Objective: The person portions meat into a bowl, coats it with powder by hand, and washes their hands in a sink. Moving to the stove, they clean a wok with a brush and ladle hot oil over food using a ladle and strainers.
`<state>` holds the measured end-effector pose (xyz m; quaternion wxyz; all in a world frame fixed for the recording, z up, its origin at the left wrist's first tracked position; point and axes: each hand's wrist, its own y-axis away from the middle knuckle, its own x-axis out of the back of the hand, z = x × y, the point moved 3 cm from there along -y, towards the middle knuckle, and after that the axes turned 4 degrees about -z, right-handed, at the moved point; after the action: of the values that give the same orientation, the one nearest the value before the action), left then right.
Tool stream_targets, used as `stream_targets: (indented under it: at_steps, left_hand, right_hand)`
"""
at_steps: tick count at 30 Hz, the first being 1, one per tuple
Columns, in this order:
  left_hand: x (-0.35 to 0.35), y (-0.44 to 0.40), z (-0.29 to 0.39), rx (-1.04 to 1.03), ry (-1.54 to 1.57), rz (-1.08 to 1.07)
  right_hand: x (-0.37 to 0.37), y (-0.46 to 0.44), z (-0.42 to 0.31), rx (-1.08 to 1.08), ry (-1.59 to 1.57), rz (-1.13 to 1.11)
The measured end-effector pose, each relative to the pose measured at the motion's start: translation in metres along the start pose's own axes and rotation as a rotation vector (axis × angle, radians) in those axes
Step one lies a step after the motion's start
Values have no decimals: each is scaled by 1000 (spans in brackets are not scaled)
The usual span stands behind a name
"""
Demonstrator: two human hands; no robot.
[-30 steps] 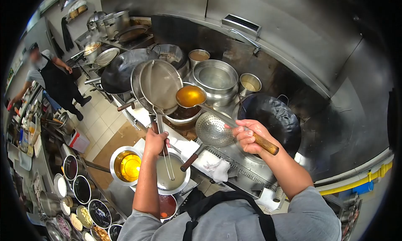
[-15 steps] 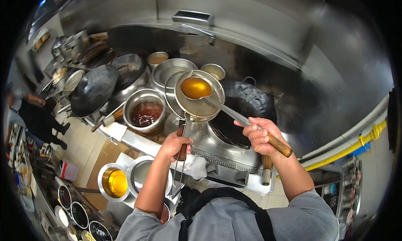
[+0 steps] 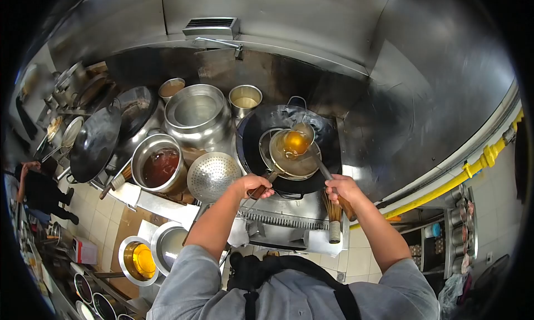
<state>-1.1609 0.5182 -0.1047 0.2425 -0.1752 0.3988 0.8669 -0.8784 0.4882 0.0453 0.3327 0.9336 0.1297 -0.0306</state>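
My left hand [image 3: 256,186] is wrapped round the wooden handle of a round mesh strainer [image 3: 305,167], which I hold over a large black wok [image 3: 256,128]. My right hand [image 3: 341,188] grips the long handle of a metal ladle [image 3: 321,165]. The ladle's bowl, with golden liquid in it, looks tilted and sits over the strainer. Whether liquid is running out of it I cannot make out. Below my right hand a bamboo brush [image 3: 334,225] lies at the stove's front edge.
Left of the wok are a perforated skimmer [image 3: 214,177], a pot of reddish-brown liquid [image 3: 157,144] and a large steel pot [image 3: 196,92]. A bowl of yellow oil [image 3: 127,243] stands lower left. A yellow pipe [image 3: 439,191] runs along the right. Another person [image 3: 44,189] stands far left.
Strainer and ladle have moved together from beside the wok to over it, and the ladle looks more tilted. The perforated skimmer shows in full. The camera view has shifted too.
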Motion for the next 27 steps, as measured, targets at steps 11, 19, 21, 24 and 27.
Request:
stream_targets:
  at_steps: [11,19,21,24,27]
  left_hand:
    - [-6,106,-8,-13,-206,240]
    - [31,250,-101,-569,-195,842]
    - [34,261,-129,-516,-143,844]
    - [29,274,-162,-551,-2,791]
    - [25,287,-186,-550,78,767]
  right_hand:
    - [-1,5,25,320,445,115]
    - [-122,-10,-15,-256,-619,-828]
    - [-178,-20,-27,-291,-455,-904]
    - [-261,-38,-38,-28,241,-668]
    - [-325,-46,-28,203,713,-583]
